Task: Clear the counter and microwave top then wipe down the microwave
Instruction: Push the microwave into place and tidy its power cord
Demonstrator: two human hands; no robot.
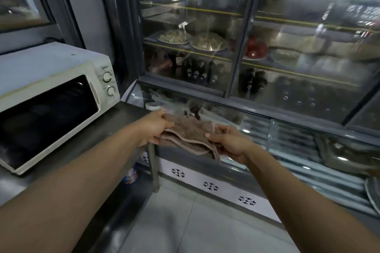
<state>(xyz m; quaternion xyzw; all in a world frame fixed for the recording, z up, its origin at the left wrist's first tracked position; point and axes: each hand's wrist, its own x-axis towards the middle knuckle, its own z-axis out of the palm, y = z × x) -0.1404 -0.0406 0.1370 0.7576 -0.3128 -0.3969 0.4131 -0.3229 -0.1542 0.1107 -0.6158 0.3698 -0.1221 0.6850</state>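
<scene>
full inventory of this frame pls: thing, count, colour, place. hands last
microwave: 1, white with dark door, on the counter at left, door shut
dials: 2, white, on the microwave's right panel, one above the other
counter: 1, dark metal, under the microwave
cloth: 1, brown, held in the air beyond the counter's right end
display fridge: 1, dark frame, glass doors, behind the cloth
plates of food: at least 3, pale and red contents, on a fridge shelf
bottles: several, dark, on the shelf below; count unclear
chest freezer: 1, glass top, white snowflake strip, low at right
floor: grey tiles
left hand: grips the cloth's left edge
right hand: fingers pinch its right edge
</scene>
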